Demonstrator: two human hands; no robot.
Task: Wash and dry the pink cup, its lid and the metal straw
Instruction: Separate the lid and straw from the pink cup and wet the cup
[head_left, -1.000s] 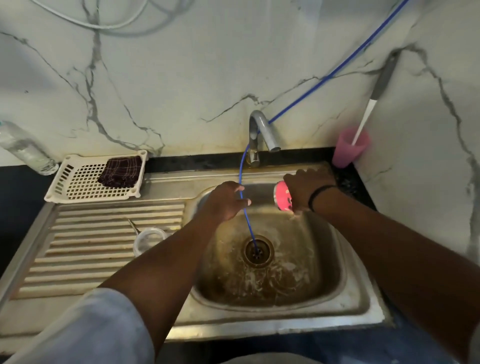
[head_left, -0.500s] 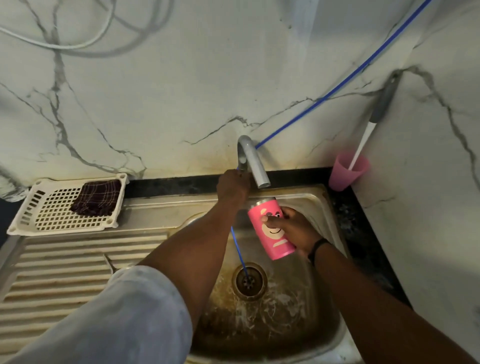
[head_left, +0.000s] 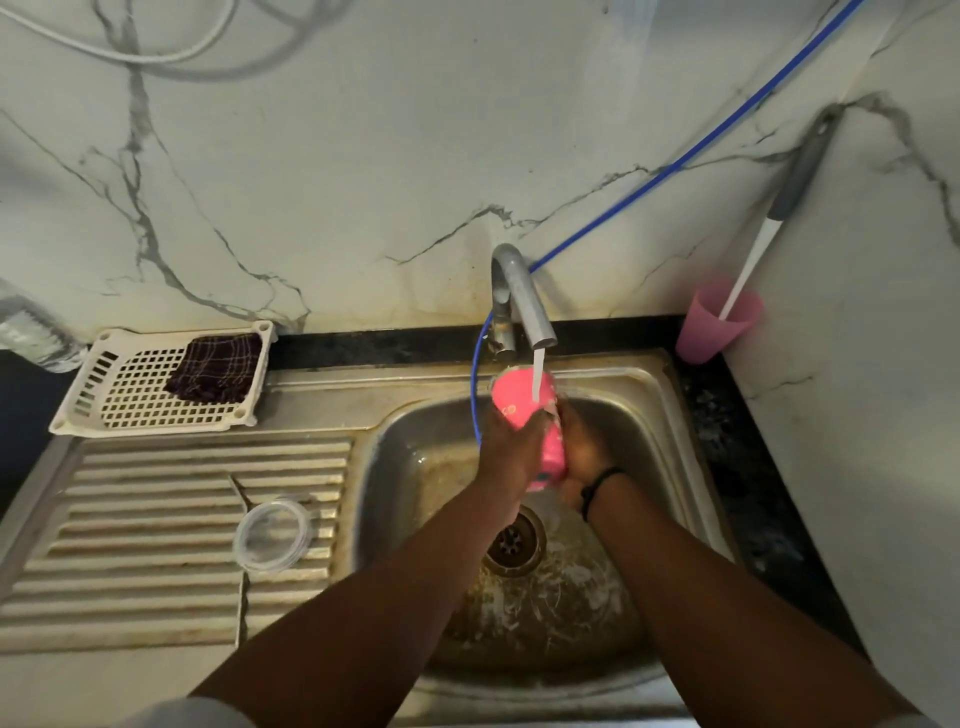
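The pink cup stands roughly upright over the sink basin, directly under the tap. A thin stream of water falls onto its top. My left hand wraps the cup's left side and my right hand holds its right side. The clear round lid lies flat on the ribbed drainboard. A thin metal straw lies on the drainboard just above the lid, mostly hard to make out.
A white plastic basket with a dark checked cloth sits at the back left. A pink tumbler holding a brush stands in the back right corner. A blue hose runs from the wall into the basin. The drain lies below my hands.
My left hand left the tap handle and came down onto the cup. Water now runs from the tap. The cup moved up under the spout.
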